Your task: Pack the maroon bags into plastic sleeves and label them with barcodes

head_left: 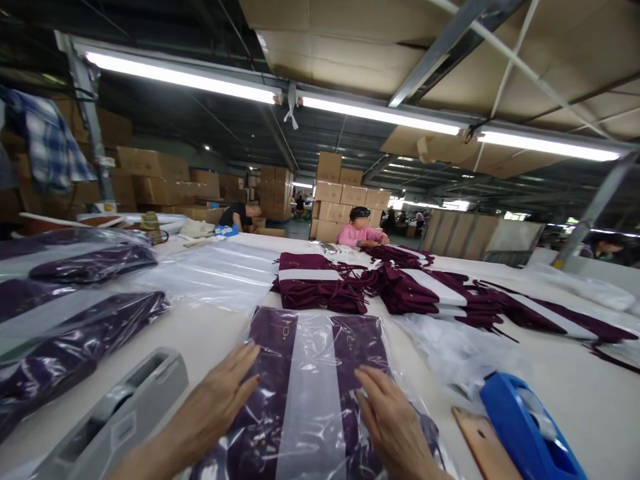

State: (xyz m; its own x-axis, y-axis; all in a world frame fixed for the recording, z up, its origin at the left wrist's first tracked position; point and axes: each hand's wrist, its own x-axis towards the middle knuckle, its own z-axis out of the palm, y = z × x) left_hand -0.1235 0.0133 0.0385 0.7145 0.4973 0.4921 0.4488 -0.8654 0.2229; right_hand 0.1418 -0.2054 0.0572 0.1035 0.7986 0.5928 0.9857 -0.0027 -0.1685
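Both hands, left hand (220,400) and right hand (395,420), lie flat and open on the bagged pouch (310,387) at the counter's (210,333) near edge, gripping nothing; slick plastic could slide, skewing the pouch inside.

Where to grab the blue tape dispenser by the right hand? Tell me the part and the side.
Grip the blue tape dispenser across its narrow body, coming from above. It stands lengthwise on the table, its sides look free, and the right hand lies flat on the bagged maroon fabric beside it.
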